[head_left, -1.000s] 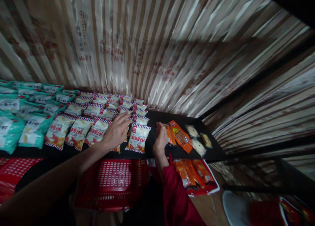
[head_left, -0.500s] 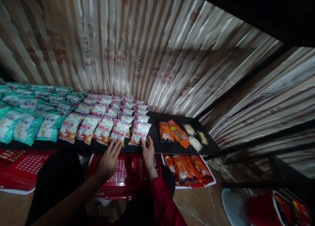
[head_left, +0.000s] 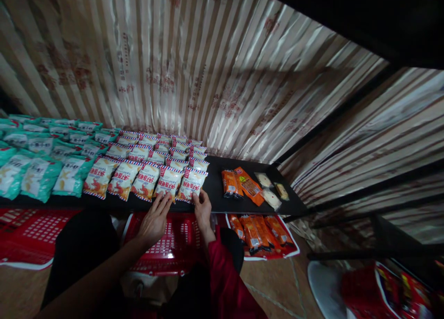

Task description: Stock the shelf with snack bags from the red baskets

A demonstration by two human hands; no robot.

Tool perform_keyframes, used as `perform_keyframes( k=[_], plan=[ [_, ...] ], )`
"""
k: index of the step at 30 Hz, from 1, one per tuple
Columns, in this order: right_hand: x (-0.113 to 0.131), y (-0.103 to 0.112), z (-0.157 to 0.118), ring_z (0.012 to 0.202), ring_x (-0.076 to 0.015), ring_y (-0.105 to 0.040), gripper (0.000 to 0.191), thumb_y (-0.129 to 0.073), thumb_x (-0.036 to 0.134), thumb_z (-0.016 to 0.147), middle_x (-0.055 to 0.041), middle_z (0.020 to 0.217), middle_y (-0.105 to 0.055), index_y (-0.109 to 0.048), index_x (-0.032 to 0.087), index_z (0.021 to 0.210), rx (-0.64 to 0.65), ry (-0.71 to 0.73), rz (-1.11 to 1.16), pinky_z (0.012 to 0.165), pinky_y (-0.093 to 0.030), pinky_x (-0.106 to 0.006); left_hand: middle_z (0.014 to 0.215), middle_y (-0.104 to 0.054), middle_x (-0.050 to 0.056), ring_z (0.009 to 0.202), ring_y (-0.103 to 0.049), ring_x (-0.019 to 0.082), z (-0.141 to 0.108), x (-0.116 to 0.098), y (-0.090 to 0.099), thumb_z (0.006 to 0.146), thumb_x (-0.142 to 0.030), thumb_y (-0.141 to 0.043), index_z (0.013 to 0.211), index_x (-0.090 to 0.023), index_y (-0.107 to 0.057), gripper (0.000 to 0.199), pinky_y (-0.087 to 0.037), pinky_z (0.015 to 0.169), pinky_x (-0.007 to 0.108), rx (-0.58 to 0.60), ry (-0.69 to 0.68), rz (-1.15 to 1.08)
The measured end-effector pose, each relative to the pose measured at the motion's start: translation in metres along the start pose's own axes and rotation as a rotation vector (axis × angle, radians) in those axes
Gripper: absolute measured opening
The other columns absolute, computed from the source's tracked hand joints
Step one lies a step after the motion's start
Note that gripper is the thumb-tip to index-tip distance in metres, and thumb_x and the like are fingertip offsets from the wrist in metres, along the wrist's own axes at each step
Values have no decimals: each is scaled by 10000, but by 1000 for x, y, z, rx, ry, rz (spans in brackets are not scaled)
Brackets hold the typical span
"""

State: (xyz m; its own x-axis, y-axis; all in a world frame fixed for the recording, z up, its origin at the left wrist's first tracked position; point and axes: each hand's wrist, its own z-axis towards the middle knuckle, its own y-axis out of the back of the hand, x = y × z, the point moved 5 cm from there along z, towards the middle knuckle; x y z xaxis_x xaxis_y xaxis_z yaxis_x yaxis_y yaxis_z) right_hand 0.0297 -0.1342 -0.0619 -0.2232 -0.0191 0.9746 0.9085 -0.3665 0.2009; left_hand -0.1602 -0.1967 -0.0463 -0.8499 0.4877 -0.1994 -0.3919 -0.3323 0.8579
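White snack bags with red lettering and striped edges stand in rows on a black shelf (head_left: 217,206). My left hand (head_left: 155,220) rests its outstretched fingers against the lower edge of a front-row bag (head_left: 169,182), without wrapping round it. At the right end of that row, my right hand (head_left: 202,210) has its thumb and fingers at the lower right corner of the last bag (head_left: 190,184), which stands upright against its neighbour. Whether the fingertips pinch this bag is hard to make out.
Teal bags (head_left: 40,176) fill the shelf's left. Orange packets (head_left: 249,187) and small pale packets (head_left: 271,199) lie to the right. Beneath are a red basket (head_left: 171,245) and a basket of orange packets (head_left: 297,245). A striped sheet (head_left: 222,78) hangs behind.
My right hand and the last bag have moved left, closing the gap to the neighbouring bag. My left hand stays at its bag. The view has shifted slightly.
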Motion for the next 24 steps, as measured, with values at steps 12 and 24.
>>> perform_keyframes(
  k=[12,24],
  plan=[
    [4,0,0,944,-242,-647,546,-636,472,728,-86,1084,-696,-600,183,1190,17,19,8,842,-517,-376,1459,-391,140,1410,-210,287,1,-5,4,764,-22,-368,1283,-65,-529,545,-361,1099,430,-12,-3,17],
    [5,-7,14,1020,-248,-628,536,-598,470,758,-91,1151,-678,-594,171,1203,100,39,31,946,-466,-400,1440,-421,138,1406,-224,294,-2,0,0,765,-30,-362,1271,-80,-545,540,-367,1087,444,-42,-5,40]
  ],
)
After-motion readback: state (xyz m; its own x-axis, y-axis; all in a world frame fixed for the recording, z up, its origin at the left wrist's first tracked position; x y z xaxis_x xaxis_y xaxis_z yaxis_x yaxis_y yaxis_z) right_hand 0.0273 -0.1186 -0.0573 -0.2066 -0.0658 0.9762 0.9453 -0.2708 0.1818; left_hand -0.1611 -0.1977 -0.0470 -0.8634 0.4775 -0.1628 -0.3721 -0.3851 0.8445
